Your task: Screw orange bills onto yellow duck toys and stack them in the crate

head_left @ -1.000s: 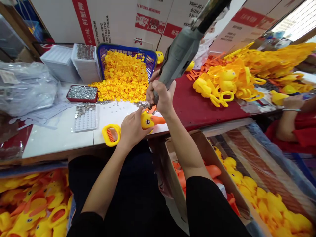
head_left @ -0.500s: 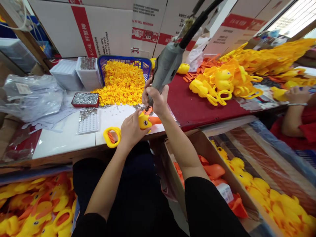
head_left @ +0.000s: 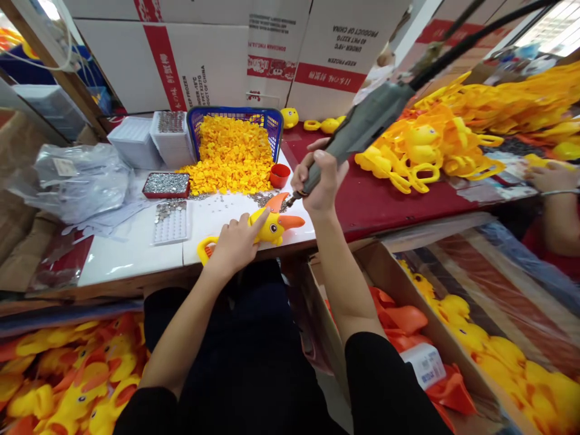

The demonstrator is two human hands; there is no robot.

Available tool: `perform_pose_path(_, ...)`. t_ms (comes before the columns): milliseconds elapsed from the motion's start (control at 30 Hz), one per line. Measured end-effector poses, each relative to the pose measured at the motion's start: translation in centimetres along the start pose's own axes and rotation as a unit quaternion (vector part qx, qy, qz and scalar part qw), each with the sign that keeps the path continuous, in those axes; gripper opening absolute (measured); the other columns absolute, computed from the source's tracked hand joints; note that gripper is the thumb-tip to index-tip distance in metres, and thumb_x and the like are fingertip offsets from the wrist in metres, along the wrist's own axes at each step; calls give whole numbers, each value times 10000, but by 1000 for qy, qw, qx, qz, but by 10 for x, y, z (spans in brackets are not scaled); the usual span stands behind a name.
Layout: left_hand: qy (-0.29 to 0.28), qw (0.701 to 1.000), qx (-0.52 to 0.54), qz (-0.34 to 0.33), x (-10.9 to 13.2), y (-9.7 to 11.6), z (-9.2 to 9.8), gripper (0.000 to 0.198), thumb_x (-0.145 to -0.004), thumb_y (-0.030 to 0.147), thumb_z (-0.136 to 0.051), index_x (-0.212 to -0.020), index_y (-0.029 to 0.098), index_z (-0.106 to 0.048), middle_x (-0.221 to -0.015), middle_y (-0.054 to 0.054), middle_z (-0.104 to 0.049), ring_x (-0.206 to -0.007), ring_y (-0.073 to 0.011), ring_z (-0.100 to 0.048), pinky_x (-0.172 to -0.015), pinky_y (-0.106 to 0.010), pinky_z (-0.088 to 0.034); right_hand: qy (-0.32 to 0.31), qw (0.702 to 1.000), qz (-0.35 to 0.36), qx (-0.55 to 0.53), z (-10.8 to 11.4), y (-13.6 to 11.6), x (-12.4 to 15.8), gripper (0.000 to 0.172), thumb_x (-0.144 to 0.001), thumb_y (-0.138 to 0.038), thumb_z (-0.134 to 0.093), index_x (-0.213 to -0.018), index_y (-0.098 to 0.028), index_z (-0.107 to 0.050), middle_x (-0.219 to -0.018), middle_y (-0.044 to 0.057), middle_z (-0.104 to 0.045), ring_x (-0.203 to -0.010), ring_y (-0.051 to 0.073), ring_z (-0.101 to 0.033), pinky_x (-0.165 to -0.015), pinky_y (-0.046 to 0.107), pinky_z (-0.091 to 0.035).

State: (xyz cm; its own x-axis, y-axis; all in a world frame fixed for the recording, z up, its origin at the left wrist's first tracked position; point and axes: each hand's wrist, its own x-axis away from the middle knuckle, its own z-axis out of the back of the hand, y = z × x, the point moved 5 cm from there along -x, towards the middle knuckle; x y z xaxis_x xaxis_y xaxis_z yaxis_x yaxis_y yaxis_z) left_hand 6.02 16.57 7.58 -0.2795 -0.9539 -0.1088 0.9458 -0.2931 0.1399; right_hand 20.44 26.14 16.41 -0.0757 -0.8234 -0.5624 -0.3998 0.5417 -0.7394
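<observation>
My left hand [head_left: 236, 240] is closed around the body of a yellow plastic duck toy [head_left: 267, 231], whose orange beak [head_left: 290, 222] stands wide apart and points right. The toy's loop handle sticks out left of that hand. In my right hand [head_left: 322, 181] is a grey electric screwdriver [head_left: 362, 127], tilted up to the right with its cable running off the top. Its bit points down left, just off the toy's upper beak and apart from it. Small dark screws [head_left: 263, 199] lie scattered behind the toy.
Behind stand a blue basket [head_left: 196, 136] heaped with small yellow parts, a red cup [head_left: 280, 176], a red tray [head_left: 166, 185] of metal bits and a white tray [head_left: 171, 229]. Yellow toy parts [head_left: 426, 145] pile up at right. Bins of parts flank my legs; a co-worker's hand [head_left: 553, 178] is far right.
My right hand has drawn the screwdriver away from the toy, up and to the right, tilting it more. The toy has turned somewhat in my left hand, and the red cup has come into view.
</observation>
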Motion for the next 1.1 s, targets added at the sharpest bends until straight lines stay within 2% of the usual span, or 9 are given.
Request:
perform_pose_path(67, -14, 999, -42, -8, 4, -9, 6, 739, -942, 240, -616, -1636, 273, -364, -1383, -182, -633, -1075, -361, -677, -900, -490, -527, 25, 1000, 0, 14, 9, -8, 3, 324, -756, -537, -701, -848, -280, -526, -462, -120, -384, -319, 99, -346, -345, 248, -284)
perform_pose_path(200, 119, 988, -95, -7, 17, -24, 12, 732, -972, 78, -481, -1648, 327, -350, -1605, -177, -503, -1336, -433, -559, -1009, -597, -456, 63, 998, -7, 30, 23, -25, 11, 282, -764, -509, -694, -840, -288, -537, -478, -105, -374, -330, 105, -329, -345, 265, -265)
perform_pose_path(333, 188, 980, -71, -8, 42, -26, -14, 813, -978, 25, -455, -1659, 428, -267, -1658, -152, -446, -1390, -416, -551, -1040, -660, -429, 60, 998, -16, 29, 30, -37, 20, 281, -765, -518, -713, -832, -296, -556, -474, -96, -377, -330, 111, -333, -344, 276, -263)
perform_pose_path(533, 183, 983, -14, -27, 63, -10, -63, 611, -997, 253, -596, -1571, 429, -476, -1635, -134, -479, -1486, -409, -481, -1205, -711, -302, 53, 997, -44, 28, 34, -41, 26, 295, -748, -556, -702, -816, -305, -564, -463, -103, -364, -316, 119, -319, -338, 293, -250)
perform_pose_path(667, 159, 987, 16, -16, 55, -2, -73, 556, -1014, 335, -583, -1563, 372, -504, -1625, -121, -499, -1538, -384, -418, -1273, -690, -203, 52, 997, -49, 36, 32, -38, 25, 289, -748, -557, -694, -806, -305, -565, -462, -100, -358, -314, 118, -318, -342, 296, -238)
perform_pose_path(800, 167, 985, 43, -22, 57, 4, -59, 522, -1032, 323, -539, -1552, 274, -532, -1643, -149, -469, -1565, -384, -368, -1277, -664, -234, 61, 996, -50, 35, 32, -34, 26, 274, -744, -538, -700, -798, -303, -570, -457, -96, -368, -315, 115, -309, -341, 290, -223)
perform_pose_path(900, 215, 973, 80, -24, 63, -9, -28, 444, -1041, 261, -499, -1468, 203, -605, -1587, -157, -543, -1558, -349, -391, -1279, -602, -287, 47, 997, -48, 25, 36, -32, 26, 268, -755, -525, -714, -808, -301, -577, -459, -96, -373, -317, 111, -308, -342, 284, -218)
perform_pose_path(1000, 238, 963, 119, 32, 50, -56, 6, 347, -1055, 255, -443, -1250, 178, -719, -1369, -146, -710, -1387, -292, -586, -1198, -484, -439, 37, 998, -45, 21, 40, -34, 25, 259, -764, -506, -719, -812, -294, -577, -469, -96, -376, -322, 107, -324, -347, 278, -218)
perform_pose_path(1100, 95, 985, 105, 103, 12, -111, 16, 335, -1031, 297, -466, -1206, 168, -721, -1270, -146, -743, -1191, -273, -684, -1079, -433, -522, 48, 997, -47, 39, 40, -37, 23, 282, -766, -523, -704, -807, -288, -554, -471, -101, -355, -322, 110, -333, -350, 273, -217)
